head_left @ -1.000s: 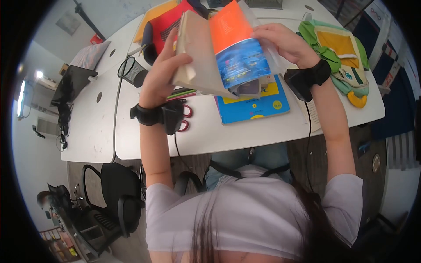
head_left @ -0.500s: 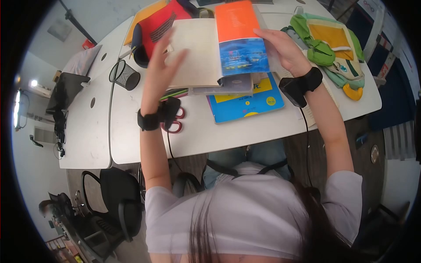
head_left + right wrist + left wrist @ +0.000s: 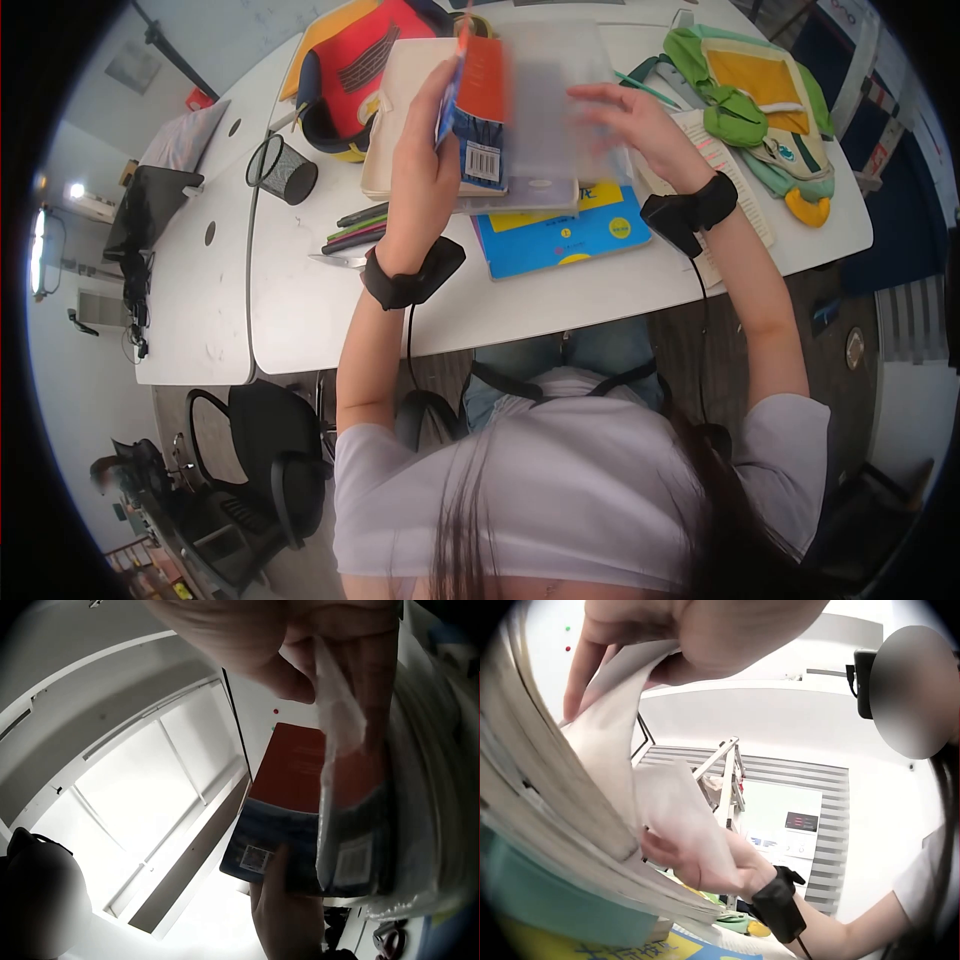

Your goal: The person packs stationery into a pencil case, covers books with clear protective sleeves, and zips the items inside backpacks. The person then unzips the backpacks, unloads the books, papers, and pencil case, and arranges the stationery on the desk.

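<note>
A thick paperback [image 3: 385, 150] with cream pages lies open on a stack of books. My left hand [image 3: 423, 195] holds its orange and blue cover [image 3: 483, 130] raised near the spine, thumb by the barcode in the right wrist view. A clear plastic book jacket [image 3: 555, 90] stands out to the right of the cover, blurred. My right hand [image 3: 650, 135] pinches the loose edge of this plastic [image 3: 341, 705] between thumb and fingers. Under the stack lies a blue and yellow book [image 3: 565, 240].
Left of the books are a mesh pen cup [image 3: 285, 172], several pens [image 3: 355, 225] and scissors [image 3: 338, 261] partly under the left wrist. A red bag [image 3: 365, 50] sits behind. To the right lie a written sheet [image 3: 740, 200], a green pencil [image 3: 645, 88] and a green-yellow backpack [image 3: 755, 85].
My left hand moved right from the open pages to the orange and blue cover, which has swung up leftward, showing its barcode side. The plastic has come away from it on the right.
</note>
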Motion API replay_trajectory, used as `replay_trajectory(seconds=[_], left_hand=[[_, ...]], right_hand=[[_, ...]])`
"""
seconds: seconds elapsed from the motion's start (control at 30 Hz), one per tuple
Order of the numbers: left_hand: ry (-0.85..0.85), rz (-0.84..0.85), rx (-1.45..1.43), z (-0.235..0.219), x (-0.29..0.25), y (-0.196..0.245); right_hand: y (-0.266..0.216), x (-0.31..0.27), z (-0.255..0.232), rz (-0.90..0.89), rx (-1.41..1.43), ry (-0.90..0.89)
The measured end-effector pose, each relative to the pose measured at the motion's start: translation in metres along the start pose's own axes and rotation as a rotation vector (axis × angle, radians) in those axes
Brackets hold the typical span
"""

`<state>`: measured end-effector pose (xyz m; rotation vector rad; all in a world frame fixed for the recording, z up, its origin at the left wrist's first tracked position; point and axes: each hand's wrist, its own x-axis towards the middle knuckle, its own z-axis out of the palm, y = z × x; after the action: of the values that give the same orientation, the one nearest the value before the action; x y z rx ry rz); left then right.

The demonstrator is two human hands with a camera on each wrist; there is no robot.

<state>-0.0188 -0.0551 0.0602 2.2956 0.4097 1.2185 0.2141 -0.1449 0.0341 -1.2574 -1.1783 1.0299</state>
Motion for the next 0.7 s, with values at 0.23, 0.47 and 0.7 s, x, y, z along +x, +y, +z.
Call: replay_trajectory(seconds=[0.23,0.47,0.7], left_hand=[[-0.088,-0.076,0.053,0.007,-0.005,0.003],[-0.154,0.01,0.272,0.014,-0.01,0.0],[-0.186,0.026,0.292,0.012,-0.009,0.002]], right_hand=[[0.01,-0.008,-0.012,-0.46,-1.18,0.195],[-0.008,0.012,0.004,-0.592,-1.335,-0.269],[-0.011,0.02,0.003,-0.728,-1.403,-0.34]])
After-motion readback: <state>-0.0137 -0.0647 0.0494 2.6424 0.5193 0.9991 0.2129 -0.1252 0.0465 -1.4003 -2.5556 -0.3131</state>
